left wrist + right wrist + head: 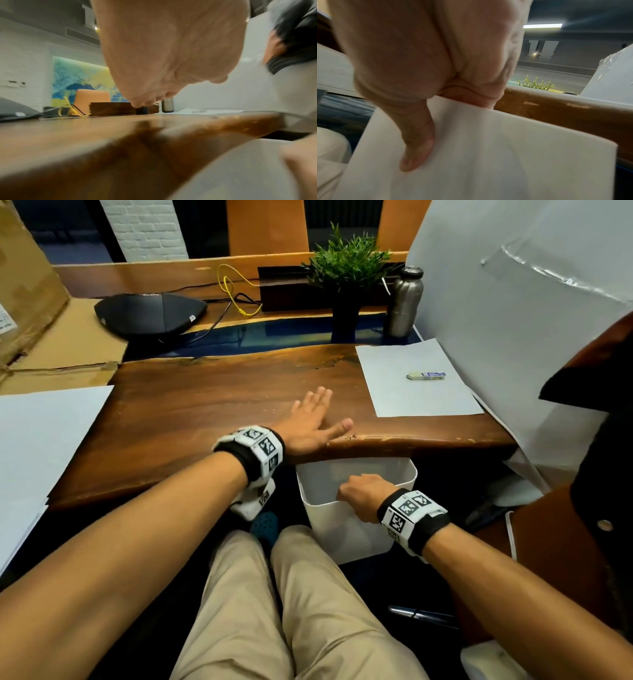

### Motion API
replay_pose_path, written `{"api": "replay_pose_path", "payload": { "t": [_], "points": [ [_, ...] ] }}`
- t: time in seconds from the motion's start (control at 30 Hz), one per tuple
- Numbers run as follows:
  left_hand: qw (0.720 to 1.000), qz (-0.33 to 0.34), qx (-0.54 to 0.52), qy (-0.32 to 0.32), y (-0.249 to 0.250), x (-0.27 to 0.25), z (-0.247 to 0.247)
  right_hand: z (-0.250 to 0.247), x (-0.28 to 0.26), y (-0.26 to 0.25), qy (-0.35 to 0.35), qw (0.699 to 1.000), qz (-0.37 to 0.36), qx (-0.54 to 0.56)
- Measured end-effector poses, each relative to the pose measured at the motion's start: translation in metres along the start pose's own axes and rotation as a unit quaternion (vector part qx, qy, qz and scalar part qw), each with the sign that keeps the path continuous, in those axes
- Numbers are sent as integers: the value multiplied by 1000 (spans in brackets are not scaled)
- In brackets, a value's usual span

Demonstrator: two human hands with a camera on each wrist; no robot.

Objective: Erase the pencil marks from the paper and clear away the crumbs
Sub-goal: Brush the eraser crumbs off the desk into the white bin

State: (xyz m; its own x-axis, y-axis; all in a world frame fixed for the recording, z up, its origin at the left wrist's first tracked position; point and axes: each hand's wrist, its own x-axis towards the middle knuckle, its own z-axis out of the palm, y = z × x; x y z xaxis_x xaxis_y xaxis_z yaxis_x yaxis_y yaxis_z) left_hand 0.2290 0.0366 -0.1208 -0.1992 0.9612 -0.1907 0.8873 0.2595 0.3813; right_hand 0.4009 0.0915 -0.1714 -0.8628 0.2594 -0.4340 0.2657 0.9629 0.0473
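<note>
White paper (pixel 419 378) flat at table's far right, sleeved eraser (pixel 425 375) on it.

A potted plant (pixel 346 265) and steel bottle (pixel 405 301) stand at upper centre-right; a black conference phone (pixel 150 312) and cardboard box (pixel 24 275) occupy the upper left.

White brick wall (pixel 147 231), orange chairs (pixel 267 227)

text: none legible | eraser (pixel 425 375) sleeve print blurred | wristbands (pixel 258 444) coded squares only
</note>
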Motion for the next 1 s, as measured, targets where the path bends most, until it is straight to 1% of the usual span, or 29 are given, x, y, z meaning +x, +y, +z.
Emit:
{"api": "replay_pose_path", "payload": {
  "t": [0.07,0.1,0.13,0.2,0.27,0.4,0.5,0.53,0.6,0.63,0.67,0.7,0.73,0.77,0.8,0.83,0.87,0.9,0.93,1.0],
  "points": [
    [996,-56,58,-36,-8,11,-6,-1,0,0,-2,1000,0,-7],
    [993,-63,81,-56,-8,14,-7,-1,1,0,-2,1000,-2,-8],
    [991,-55,97,-70,-7,17,-5,-1,1,0,-1,1000,-3,-9],
    [990,-11,112,-82,1,16,6,1,3,1,3,1000,-3,-10],
    [987,50,125,-88,12,10,20,6,5,4,-6,1000,0,0],
    [973,157,142,-96,18,-2,38,11,9,9,-6,999,18,46],
    [960,194,187,-73,14,-9,39,12,8,12,8,998,13,58],
    [956,218,189,-59,14,-11,38,13,8,12,10,998,15,55],
    [945,293,138,-38,14,-14,35,12,8,11,8,999,16,49],
    [946,312,83,-36,14,-14,32,12,8,10,-1,999,17,46],
    [951,306,24,-31,13,-13,26,11,8,10,-9,999,18,42],
    [961,275,-19,-16,11,-10,18,9,7,8,-11,999,18,38],
    [975,222,-30,4,7,-5,8,7,6,8,-5,1000,9,20],
    [989,147,-10,20,4,0,-1,6,5,7,0,1000,1,5],
    [998,60,22,23,-2,5,-9,4,5,6,-2,1000,1,-3],
    [998,-24,58,11,-8,10,-15,4,5,6,-4,1000,0,-9],
    [992,-84,93,-11,-12,15,-17,4,5,5,-5,1000,-1,-15],
    [986,-110,120,-35,-13,17,-13,3,5,5,-9,1000,1,-17],
    [984,-102,138,-53,-10,17,-6,3,6,5,-7,1000,2,-14],
    [986,-32,147,-76,2,11,13,4,10,7,-7,1000,7,-4]
  ]
}}
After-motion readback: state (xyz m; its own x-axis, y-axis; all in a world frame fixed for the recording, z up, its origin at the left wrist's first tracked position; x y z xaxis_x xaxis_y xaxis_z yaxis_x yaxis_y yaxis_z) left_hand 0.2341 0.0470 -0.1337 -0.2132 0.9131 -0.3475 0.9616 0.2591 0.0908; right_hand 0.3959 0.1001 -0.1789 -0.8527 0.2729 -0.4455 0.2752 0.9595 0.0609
